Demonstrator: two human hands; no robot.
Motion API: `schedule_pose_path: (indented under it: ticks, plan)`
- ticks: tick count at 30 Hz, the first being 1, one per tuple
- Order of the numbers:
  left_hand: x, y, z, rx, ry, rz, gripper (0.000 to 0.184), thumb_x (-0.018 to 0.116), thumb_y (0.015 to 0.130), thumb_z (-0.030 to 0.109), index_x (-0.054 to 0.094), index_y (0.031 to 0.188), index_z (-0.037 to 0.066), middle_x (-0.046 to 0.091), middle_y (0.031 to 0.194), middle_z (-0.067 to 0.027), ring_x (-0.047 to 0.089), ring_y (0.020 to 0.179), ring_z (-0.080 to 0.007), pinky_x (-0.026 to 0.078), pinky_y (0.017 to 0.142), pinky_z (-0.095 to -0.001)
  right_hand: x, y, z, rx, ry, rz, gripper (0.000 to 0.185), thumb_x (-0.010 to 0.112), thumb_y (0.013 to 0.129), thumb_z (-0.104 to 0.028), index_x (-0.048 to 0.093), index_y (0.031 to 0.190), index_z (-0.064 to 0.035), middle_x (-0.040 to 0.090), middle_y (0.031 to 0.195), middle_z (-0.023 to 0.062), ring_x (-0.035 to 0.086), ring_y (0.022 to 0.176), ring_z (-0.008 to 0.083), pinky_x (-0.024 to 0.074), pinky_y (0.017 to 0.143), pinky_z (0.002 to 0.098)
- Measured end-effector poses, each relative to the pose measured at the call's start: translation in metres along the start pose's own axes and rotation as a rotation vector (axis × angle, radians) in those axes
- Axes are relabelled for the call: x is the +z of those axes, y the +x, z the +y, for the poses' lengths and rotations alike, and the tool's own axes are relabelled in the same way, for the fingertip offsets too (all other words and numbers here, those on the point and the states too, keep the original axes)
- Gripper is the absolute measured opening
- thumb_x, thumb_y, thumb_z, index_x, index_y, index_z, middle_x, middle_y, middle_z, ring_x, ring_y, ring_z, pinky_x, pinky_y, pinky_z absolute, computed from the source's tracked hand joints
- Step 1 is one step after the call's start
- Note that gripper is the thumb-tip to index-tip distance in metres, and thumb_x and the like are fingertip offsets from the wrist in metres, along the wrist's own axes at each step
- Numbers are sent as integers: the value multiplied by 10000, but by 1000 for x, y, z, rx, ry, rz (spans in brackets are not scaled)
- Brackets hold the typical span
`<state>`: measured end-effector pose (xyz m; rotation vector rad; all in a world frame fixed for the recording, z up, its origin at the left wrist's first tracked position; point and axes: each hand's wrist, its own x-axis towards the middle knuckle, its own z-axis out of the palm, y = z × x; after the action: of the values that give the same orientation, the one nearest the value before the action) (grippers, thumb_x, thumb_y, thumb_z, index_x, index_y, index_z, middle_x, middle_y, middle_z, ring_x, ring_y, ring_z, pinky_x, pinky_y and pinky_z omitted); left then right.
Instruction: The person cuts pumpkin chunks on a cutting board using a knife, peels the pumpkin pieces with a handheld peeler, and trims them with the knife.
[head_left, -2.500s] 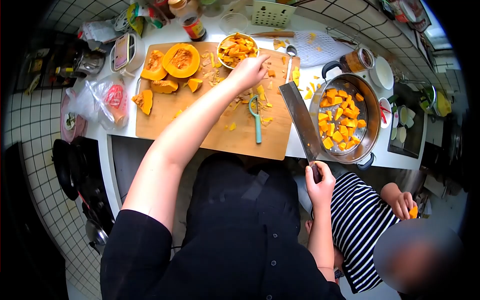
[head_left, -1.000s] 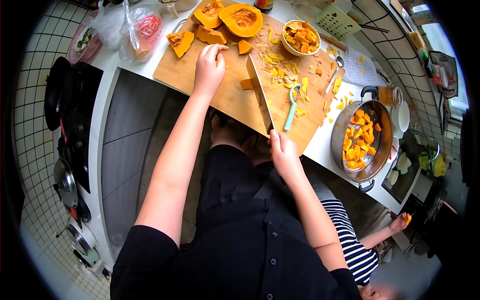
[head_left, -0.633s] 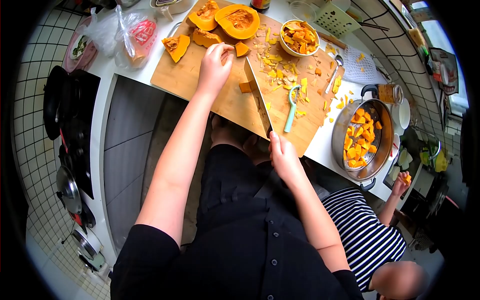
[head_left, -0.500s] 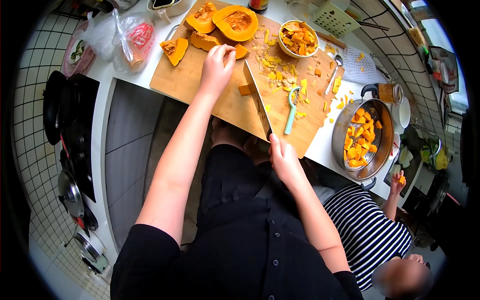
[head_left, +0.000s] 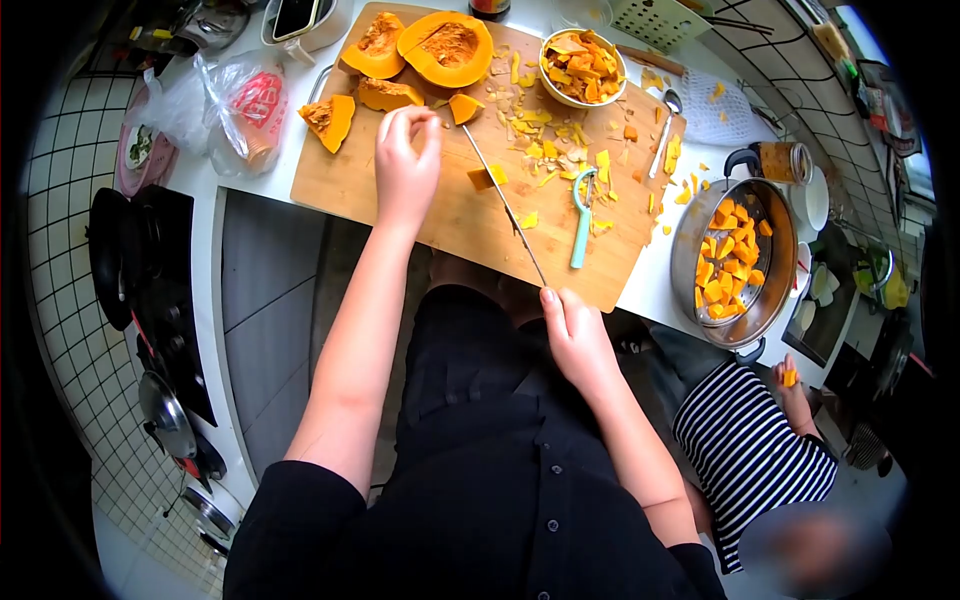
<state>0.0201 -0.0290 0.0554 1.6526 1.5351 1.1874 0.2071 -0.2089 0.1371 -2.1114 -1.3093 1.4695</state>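
Observation:
My right hand (head_left: 580, 345) grips a kitchen knife (head_left: 500, 195) by its handle, which the fingers hide. The blade slants over the cutting board (head_left: 440, 215), seen nearly edge-on, its tip by a small pumpkin wedge (head_left: 465, 108). A pumpkin chunk (head_left: 487, 177) lies against the blade's middle. My left hand (head_left: 408, 165) hovers over the board left of the tip, fingers curled together; whatever is at the fingertips is too small to name. Beyond it are a pumpkin half (head_left: 446, 50) and cut pieces (head_left: 388, 95). A green peeler (head_left: 581, 222) lies among peelings, right of the knife.
A bowl of peelings (head_left: 582, 68) stands at the back of the board, a spoon (head_left: 663, 140) at its right. Pumpkin chunks fill part of a steel pot (head_left: 690, 255). Plastic bags (head_left: 245, 110) sit left. At lower right, a person in stripes (head_left: 760, 450) holds an orange piece.
The knife has turned from showing its broad face to nearly edge-on. My left hand has drawn back left and down, uncovering the small wedge. The view has shifted slightly.

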Motion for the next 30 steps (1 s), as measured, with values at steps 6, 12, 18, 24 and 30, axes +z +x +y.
schedule_pose_path:
  ticks: [6, 12, 18, 24, 30]
  plan:
    - [-28, -10, 13, -81, -8, 171, 192, 456, 950, 140, 538, 1056, 3, 545, 1087, -113, 515, 1035, -239, 424, 893, -344, -2, -7, -2, -12, 79, -30, 413, 445, 976, -328, 547, 840, 49, 599, 725, 270, 590, 741, 432, 460, 664, 447]
    - [-42, -23, 14, -91, 14, 157, 192, 486, 911, 88, 526, 1083, 12, 533, 1082, -108, 512, 1000, -224, 424, 848, -318, 24, 22, 20, 11, -56, -17, 477, 407, 983, -362, 557, 817, 60, 589, 743, 304, 575, 769, 462, 458, 696, 482]
    - [-29, -66, 4, -124, 216, -96, 318, 626, 780, 21, 525, 1081, 28, 511, 1002, -103, 520, 763, -194, 474, 718, -317, 24, 26, 25, 11, -84, -14, 496, 396, 983, -381, 566, 814, 54, 587, 744, 314, 570, 771, 476, 458, 715, 498]
    - [17, -88, -27, 24, 323, -229, 457, 693, 742, 73, 477, 1141, 17, 458, 1130, -193, 505, 1052, -384, 441, 899, -422, 32, 32, 45, -55, -113, 38, 505, 398, 980, -396, 570, 808, 47, 589, 745, 315, 572, 776, 481, 457, 715, 510]
    - [33, -90, -38, 18, 308, -173, 400, 677, 727, 20, 479, 1073, -2, 475, 1071, -207, 511, 980, -408, 451, 847, -435, 35, 33, 45, -97, -159, 85, 500, 411, 978, -388, 557, 760, 38, 585, 728, 313, 574, 749, 482, 468, 695, 516]
